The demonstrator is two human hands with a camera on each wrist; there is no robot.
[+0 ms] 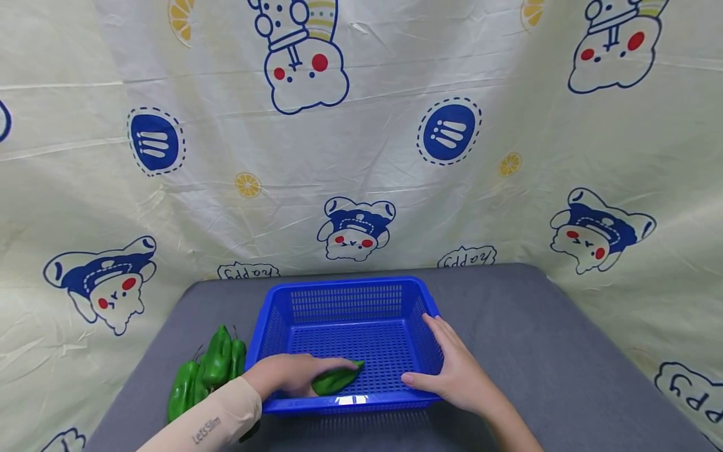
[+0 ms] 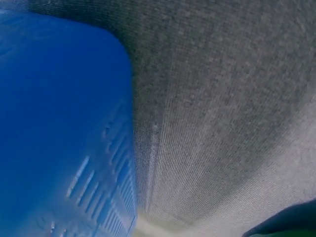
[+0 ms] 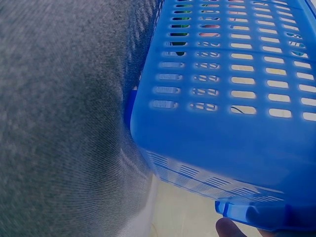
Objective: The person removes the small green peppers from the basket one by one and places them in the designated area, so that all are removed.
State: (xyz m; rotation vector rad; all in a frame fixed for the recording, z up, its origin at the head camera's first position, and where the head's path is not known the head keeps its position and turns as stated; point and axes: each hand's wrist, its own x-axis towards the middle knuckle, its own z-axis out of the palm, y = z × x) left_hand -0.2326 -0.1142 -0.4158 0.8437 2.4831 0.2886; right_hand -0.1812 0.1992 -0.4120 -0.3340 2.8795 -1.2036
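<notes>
A blue plastic basket (image 1: 347, 342) with slotted walls stands on the table in front of me. My left hand (image 1: 290, 370) reaches over its near left side and holds a green pepper (image 1: 337, 380) low inside; whether the pepper touches the basket floor cannot be told. At the near right corner, my right hand (image 1: 452, 370) grips the rim, thumb on the inner side and fingers along the right edge. Two of its fingertips (image 3: 228, 228) show at the rim in the right wrist view. In the left wrist view only the basket's outer wall (image 2: 64, 113) appears, without the hand.
Several green peppers (image 1: 214, 361) lie piled on the table left of the basket, partly behind the left forearm. Dark grey cloth (image 1: 525, 351) covers the table. A pale printed curtain (image 1: 395, 188) hangs behind and at both sides.
</notes>
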